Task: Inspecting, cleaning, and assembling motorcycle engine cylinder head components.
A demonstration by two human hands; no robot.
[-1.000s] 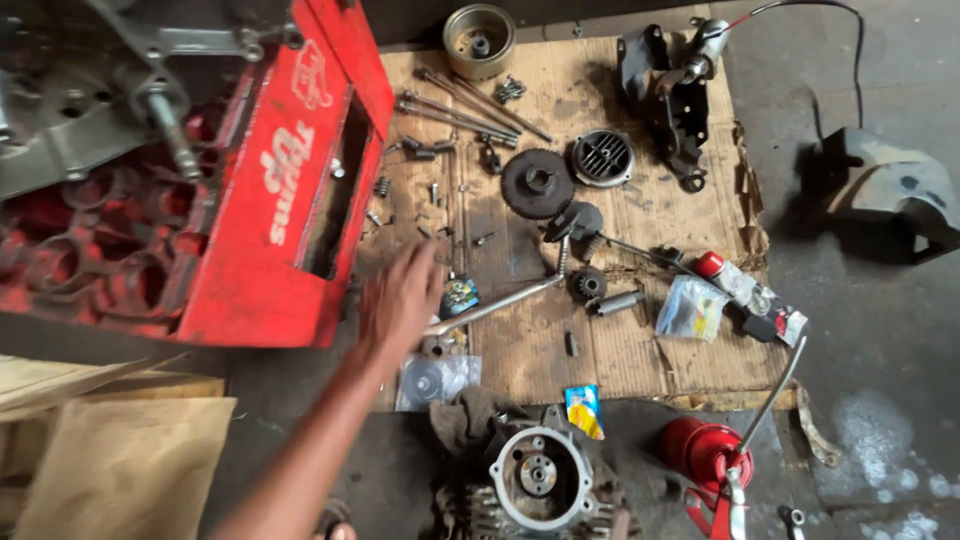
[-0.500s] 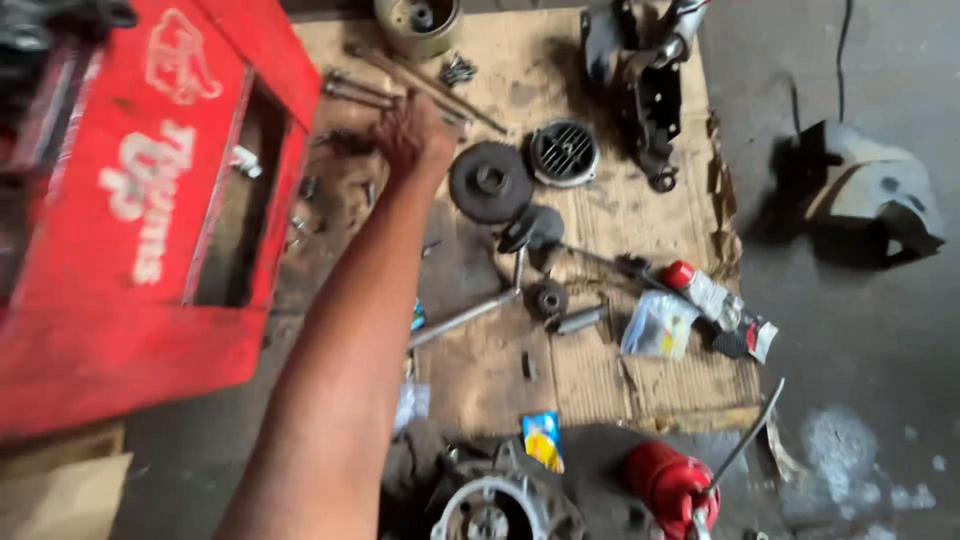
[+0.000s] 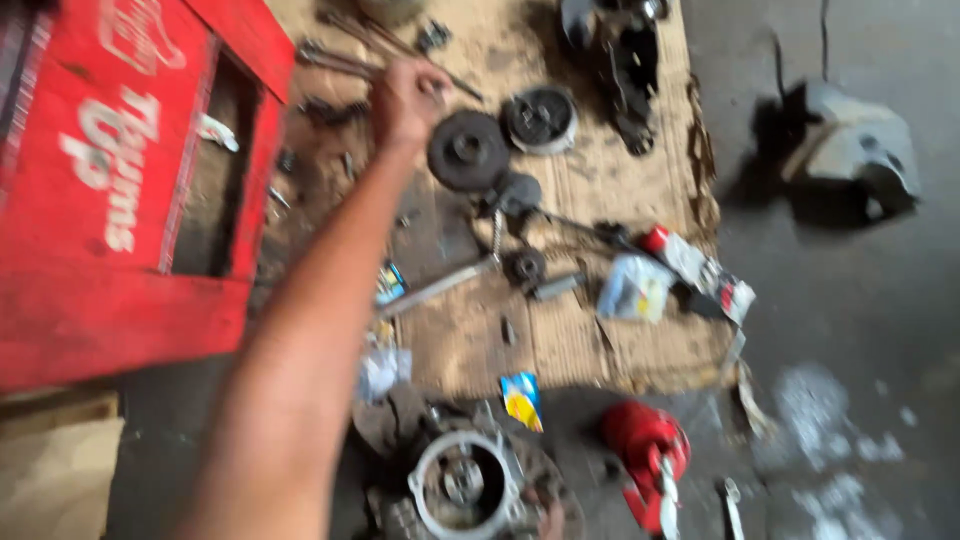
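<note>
arm stretched over scattered engine parts

bottom centre of the frame holds a round metal housing (image 3: pixel 462 483) with a ring-shaped opening, lying on dark floor. just right of it sits a red oil can (image 3: pixel 645 445), and above the housing a small blue and yellow packet (image 3: pixel 522 398). one bare forearm rises from the bottom left toward the upper middle, across a sheet of brown cardboard (image 3: pixel 610 345). a long metal rod (image 3: pixel 437 288) lies on the cardboard beside the arm. further up, the left hand (image 3: pixel 405 100) is curled with fingers bent inward; blur hides whether it grips anything. it sits over a cluster of long steel bolts (image 3: pixel 335 58) near the top edge, and just left of a dark round pulley (image 3: pixel 467 150). a finned round cover (image 3: pixel 540 118) lies beside the pulley. a red plastic crate (image 3: pixel 120 190) fills the upper left. the right hand is out of view.
</note>
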